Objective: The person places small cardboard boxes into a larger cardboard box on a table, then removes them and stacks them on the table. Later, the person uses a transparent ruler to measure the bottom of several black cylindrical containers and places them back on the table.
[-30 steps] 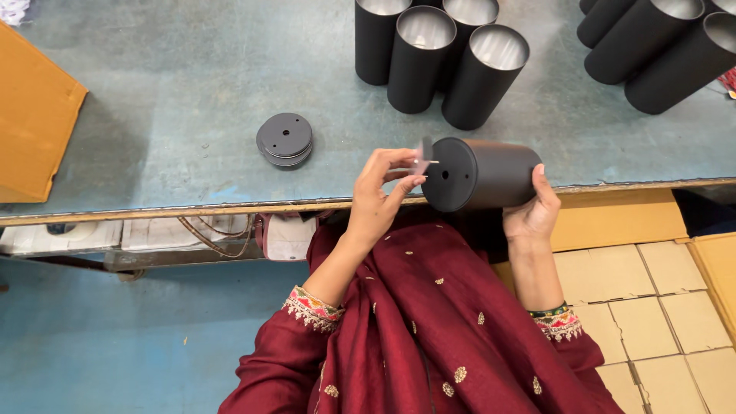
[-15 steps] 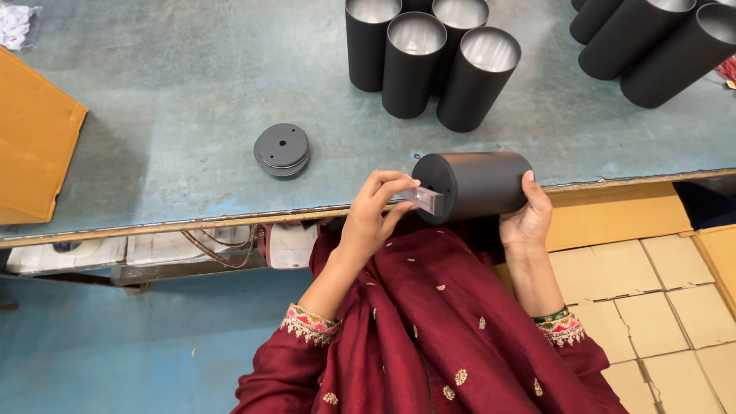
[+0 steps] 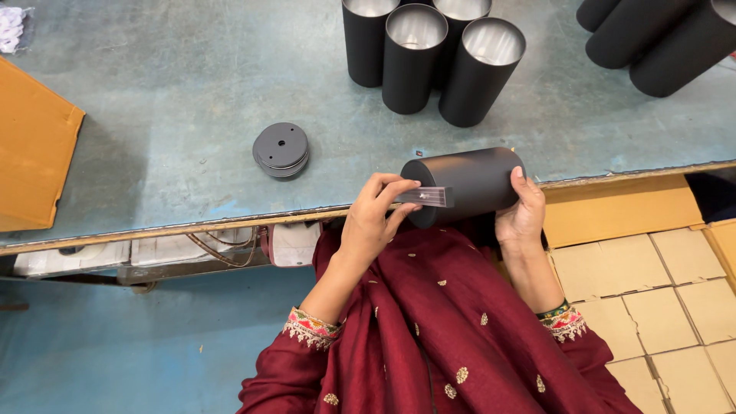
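**Black cylinder held on its side at the edge of the surface**

The black cylinder [image 3: 468,184] lies on its side at the near edge of the blue-grey surface [image 3: 153,100], in front of the person's chest. The right hand [image 3: 523,208] cups its far end, fingers curled over the rim and clenched on the body. The left hand [image 3: 374,218] pinches a small clear strip [image 3: 426,196], thumb and forefingers closed on it, pressing it against the closed end of the cylinder; whether the strip is already stuck on is hard to tell from this angle.

The cylinder looks stiff and smooth-walled, probably light sheet metal, so it may roll or slip in the palm; a wrap around the body near one end seems the safest hold. The strip looks thin and flexible, best taken by its edges.

Upright black tubes [image 3: 429,57] with silvery insides stand further back, more black tubes [image 3: 652,38] lean at the far right, and a stack of dark round discs [image 3: 281,149] sits apart to the left. An orange cardboard box [image 3: 31,153] lies at the left edge.
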